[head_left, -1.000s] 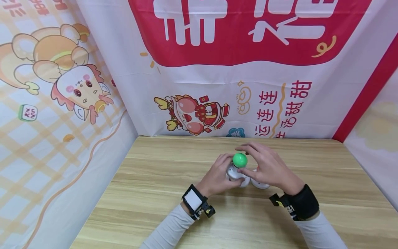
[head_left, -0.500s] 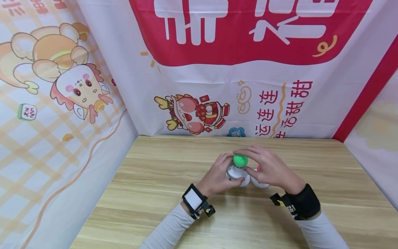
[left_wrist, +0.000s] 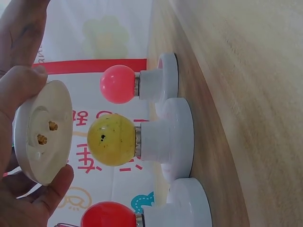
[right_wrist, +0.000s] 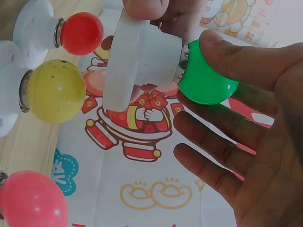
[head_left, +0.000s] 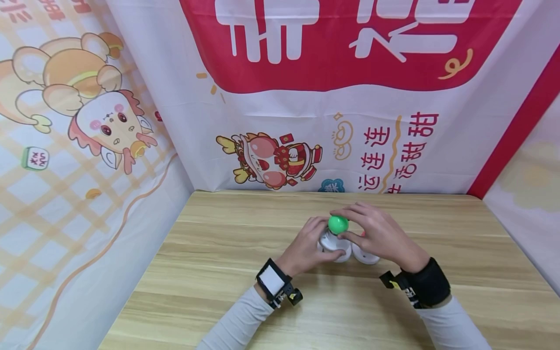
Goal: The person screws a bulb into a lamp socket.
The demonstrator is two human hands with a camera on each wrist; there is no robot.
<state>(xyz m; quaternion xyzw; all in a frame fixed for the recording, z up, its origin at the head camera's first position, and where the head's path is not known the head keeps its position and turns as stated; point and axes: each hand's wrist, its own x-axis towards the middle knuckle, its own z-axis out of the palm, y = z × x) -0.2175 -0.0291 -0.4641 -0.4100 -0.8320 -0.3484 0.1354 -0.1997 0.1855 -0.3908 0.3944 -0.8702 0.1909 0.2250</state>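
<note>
My left hand [head_left: 303,247] grips a round white lamp holder [right_wrist: 158,56] by its base, raised above the table. In the left wrist view its underside shows two brass screws [left_wrist: 42,139]. A green light bulb [right_wrist: 208,78] sits in the holder's socket, a strip of its metal cap visible at the mouth. My right hand [head_left: 381,237] pinches this bulb between thumb and index finger, while the other fingers spread out below it in the right wrist view.
Beneath my hands, on the wooden table [head_left: 218,272], stand white lamp holders with a yellow bulb [left_wrist: 111,140], a pink bulb [left_wrist: 117,84] and a red bulb [left_wrist: 107,215]. A printed cloth [head_left: 271,109] hangs along the table's back edge.
The right thumb and index finger, earlier spread apart around the green bulb, have closed in on it. My left hand keeps the holder in nearly the same place.
</note>
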